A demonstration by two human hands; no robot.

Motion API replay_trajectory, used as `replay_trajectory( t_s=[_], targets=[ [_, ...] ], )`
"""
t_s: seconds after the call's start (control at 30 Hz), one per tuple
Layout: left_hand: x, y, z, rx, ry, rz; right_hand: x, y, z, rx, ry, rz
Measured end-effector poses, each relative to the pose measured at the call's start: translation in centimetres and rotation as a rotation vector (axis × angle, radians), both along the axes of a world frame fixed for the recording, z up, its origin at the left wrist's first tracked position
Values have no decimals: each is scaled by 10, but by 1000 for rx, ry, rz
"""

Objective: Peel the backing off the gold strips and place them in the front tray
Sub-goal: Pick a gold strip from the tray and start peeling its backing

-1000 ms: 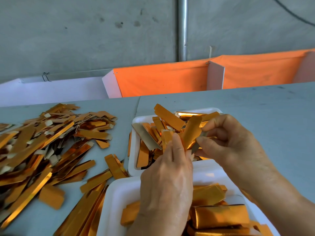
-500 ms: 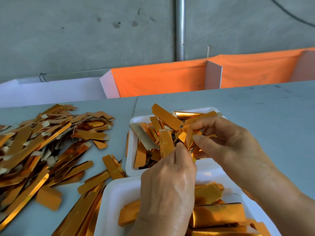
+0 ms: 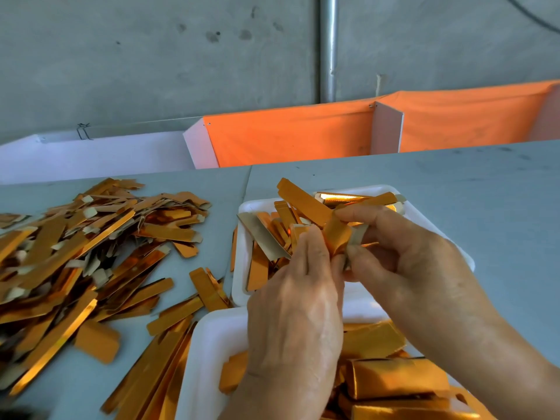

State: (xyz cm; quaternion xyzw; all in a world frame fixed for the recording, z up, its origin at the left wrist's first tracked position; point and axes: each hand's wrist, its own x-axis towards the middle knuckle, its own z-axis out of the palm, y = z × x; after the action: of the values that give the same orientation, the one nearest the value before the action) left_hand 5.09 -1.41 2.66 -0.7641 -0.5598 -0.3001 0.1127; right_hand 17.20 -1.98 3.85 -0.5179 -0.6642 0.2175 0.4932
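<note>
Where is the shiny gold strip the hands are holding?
The gold strip is in the middle of the head view, pinched between the left hand and right hand, just above the far white tray full of strips.

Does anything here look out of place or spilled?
Yes. Several gold strips lie loose on the table, between the far tray and the big pile. One long strip sticks out over the far tray's rim. Nothing looks damaged.
</note>
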Motion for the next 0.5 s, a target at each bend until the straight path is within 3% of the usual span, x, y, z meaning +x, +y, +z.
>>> replay_trajectory(
  t_s=[0.23,0.5],
  targets=[
    [-3,-1,-8,70,-58,-77,-3,1,-4,-2,-2,7],
    [-3,-5,-4,20,-89,-168,6,2,5,-34,-1,-3]
  ],
)
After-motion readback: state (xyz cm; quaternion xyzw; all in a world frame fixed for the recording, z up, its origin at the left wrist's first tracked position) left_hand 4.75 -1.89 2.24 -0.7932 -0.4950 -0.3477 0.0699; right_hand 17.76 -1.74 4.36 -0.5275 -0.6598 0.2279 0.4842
